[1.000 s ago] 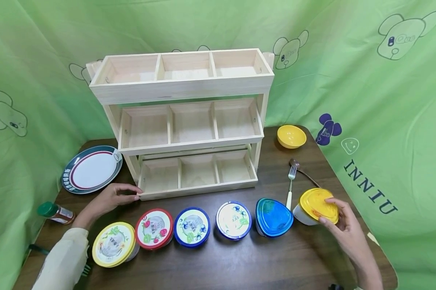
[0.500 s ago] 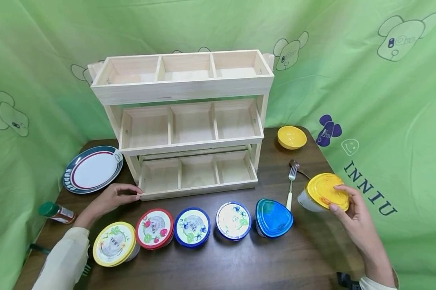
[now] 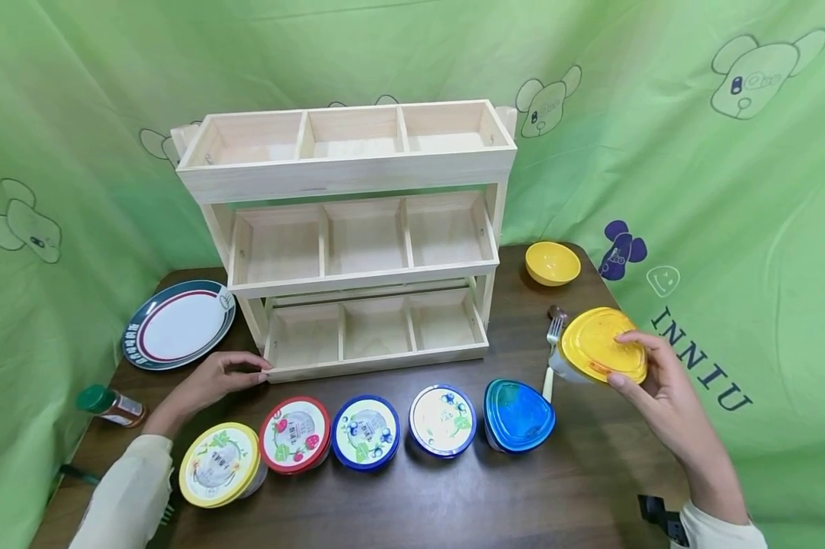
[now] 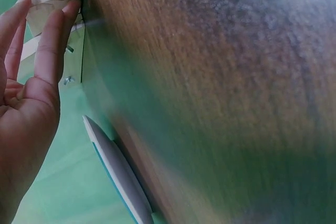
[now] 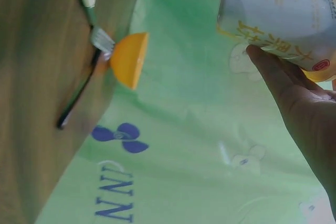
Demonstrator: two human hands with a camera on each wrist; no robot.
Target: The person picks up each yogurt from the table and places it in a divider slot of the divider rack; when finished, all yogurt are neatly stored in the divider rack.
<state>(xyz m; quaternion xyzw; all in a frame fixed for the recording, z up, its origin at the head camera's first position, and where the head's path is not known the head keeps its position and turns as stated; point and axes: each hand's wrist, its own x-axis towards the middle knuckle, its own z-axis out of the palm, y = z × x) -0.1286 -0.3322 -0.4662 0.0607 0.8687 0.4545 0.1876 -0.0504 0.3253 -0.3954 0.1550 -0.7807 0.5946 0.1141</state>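
Observation:
My right hand point(image 3: 666, 396) grips a tub with a yellow lid point(image 3: 601, 343) by its side, fingers on the lid's edge. In the right wrist view its pale printed wall point(image 5: 278, 9) shows, raised off the table. My left hand point(image 3: 223, 377) pinches the lower left corner of a three-tier wooden rack point(image 3: 347, 175), at the bottom tray; the left wrist view shows the fingertips at that wood. Along the front stand a yellow-lidded tub point(image 3: 220, 463), a red-lidded tub point(image 3: 294, 433), two blue-rimmed tubs, one a blueberry tub point(image 3: 366, 431), and a blue-lidded tub point(image 3: 518, 414).
A fork point(image 3: 552, 347) and a dark-headed spoon point(image 3: 556, 313) lie right of the rack, near a yellow bowl point(image 3: 553, 264). At the left are an oval plate point(image 3: 179, 324) and a green-capped spice jar point(image 3: 113, 404). A green curtain point(image 3: 694, 191) surrounds the table.
The yellow-lidded tub in my right hand has been lifted from the table, moved right, then farther back and slightly left. My left hand stays at the rack corner.

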